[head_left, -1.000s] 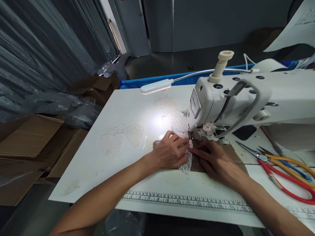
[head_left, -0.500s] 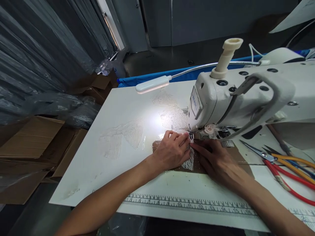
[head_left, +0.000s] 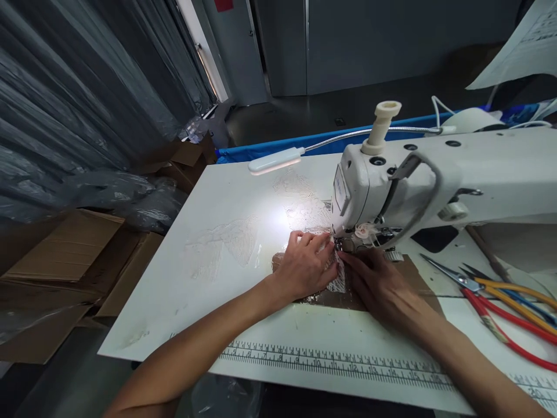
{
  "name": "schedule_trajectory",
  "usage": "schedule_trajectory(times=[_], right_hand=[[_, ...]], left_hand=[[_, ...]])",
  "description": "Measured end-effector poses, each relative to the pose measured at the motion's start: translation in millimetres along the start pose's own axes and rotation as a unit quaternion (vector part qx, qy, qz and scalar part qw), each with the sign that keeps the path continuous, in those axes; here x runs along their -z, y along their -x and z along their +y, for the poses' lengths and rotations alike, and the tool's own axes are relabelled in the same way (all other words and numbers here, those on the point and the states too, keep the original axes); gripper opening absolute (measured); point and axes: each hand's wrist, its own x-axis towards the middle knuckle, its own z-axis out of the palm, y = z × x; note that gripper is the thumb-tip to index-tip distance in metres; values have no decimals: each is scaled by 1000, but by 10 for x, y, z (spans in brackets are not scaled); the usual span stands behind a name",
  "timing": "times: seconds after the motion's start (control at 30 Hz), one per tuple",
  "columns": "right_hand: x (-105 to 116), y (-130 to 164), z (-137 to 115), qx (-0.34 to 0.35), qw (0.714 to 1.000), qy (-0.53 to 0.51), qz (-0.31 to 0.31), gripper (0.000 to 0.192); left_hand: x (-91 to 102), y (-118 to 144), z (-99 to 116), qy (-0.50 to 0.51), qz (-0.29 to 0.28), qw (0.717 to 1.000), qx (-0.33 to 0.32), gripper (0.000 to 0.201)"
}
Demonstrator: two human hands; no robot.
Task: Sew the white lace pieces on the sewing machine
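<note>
Pressing flat, our left hand point(head_left: 304, 267) and right hand point(head_left: 378, 283) pin the lace point(head_left: 337, 281) on brown fabric point(head_left: 413, 273) just before the machine point(head_left: 391, 186) needle; the lace's long axis runs toward it, both hands equally near.

We sit at a broad white worktable point(head_left: 209, 244) with a printed ruler strip point(head_left: 331, 363) along its near edge. A white gooseneck lamp point(head_left: 276, 159) throws a bright pool of light on the tabletop. To our left hang grey pleated plastic curtains point(head_left: 78, 98), with brown cardboard boxes point(head_left: 65, 261) below them. Behind stand dark grey wall panels point(head_left: 348, 43) and a dull grey floor point(head_left: 304, 116).
</note>
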Motion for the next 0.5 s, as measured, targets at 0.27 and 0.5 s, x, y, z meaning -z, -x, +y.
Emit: schedule_trajectory(times=[0.27,0.5], right_hand=[[229,28,-53,-89,996,-26,1,40],[384,148,22,-71,995,-68,-22,37]], left_hand=[[6,-237,-632,-1,-60,997,52,28],[118,-58,-555,57,6,998,-22,26]])
